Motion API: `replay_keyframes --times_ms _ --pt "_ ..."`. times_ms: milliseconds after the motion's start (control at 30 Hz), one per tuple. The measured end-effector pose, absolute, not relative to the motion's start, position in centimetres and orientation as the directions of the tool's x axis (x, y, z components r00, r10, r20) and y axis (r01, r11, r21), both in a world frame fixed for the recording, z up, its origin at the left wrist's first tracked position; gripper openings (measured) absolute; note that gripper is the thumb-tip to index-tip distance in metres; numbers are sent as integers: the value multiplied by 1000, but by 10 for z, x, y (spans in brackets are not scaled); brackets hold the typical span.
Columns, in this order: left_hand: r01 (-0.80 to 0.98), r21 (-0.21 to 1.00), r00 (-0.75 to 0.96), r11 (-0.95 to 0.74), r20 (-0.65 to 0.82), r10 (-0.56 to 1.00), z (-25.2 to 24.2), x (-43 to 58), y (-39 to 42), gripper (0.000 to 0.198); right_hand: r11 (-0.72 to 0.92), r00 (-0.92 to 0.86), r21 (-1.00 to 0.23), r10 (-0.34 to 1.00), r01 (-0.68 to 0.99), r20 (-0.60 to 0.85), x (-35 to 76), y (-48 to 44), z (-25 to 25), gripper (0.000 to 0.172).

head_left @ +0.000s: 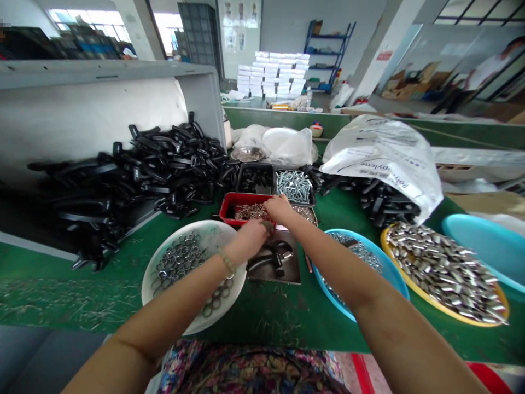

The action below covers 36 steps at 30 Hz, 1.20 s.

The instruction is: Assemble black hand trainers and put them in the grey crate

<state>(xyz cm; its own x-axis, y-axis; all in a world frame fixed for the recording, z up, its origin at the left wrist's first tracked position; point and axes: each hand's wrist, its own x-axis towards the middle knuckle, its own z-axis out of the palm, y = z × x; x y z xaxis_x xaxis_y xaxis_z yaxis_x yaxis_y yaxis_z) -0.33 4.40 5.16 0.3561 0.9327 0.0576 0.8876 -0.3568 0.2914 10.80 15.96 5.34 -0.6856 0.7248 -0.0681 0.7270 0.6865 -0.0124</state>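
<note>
My left hand [251,239] hangs over a dark metal tray [262,276] that holds a black handle [273,257]. Its fingertips are close to the rim of a red tray [246,210] of small screws, and my right hand [279,209] rests at that rim too. Whether either hand grips a screw is hidden. Below my left forearm lies a white bowl [184,235] of metal rings. A blue bowl [361,246] of small fasteners sits under my right forearm.
A large heap of black handles [139,169] lies on the green table [69,295] by a grey bin [102,98]. A white sack [389,158] lies on more handles. A yellow-rimmed tray [443,268] holds silver parts. A person [488,68] stands far back.
</note>
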Motion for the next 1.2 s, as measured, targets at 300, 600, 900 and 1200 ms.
replay_keyframes --times_ms 300,600,900,1200 --pt "950 256 191 -181 -16 981 34 -35 138 23 594 -607 -298 793 747 60 158 126 62 24" --pt "805 530 224 -267 145 964 45 -33 125 27 93 -420 -826 889 557 -183 234 64 20 13" --pt "569 799 290 -195 26 957 32 -2 38 26 526 -542 -202 839 826 -35 209 56 27 17" --pt "724 645 289 -247 42 956 19 11 36 25 533 -530 -8 843 846 91 262 30 18 38"
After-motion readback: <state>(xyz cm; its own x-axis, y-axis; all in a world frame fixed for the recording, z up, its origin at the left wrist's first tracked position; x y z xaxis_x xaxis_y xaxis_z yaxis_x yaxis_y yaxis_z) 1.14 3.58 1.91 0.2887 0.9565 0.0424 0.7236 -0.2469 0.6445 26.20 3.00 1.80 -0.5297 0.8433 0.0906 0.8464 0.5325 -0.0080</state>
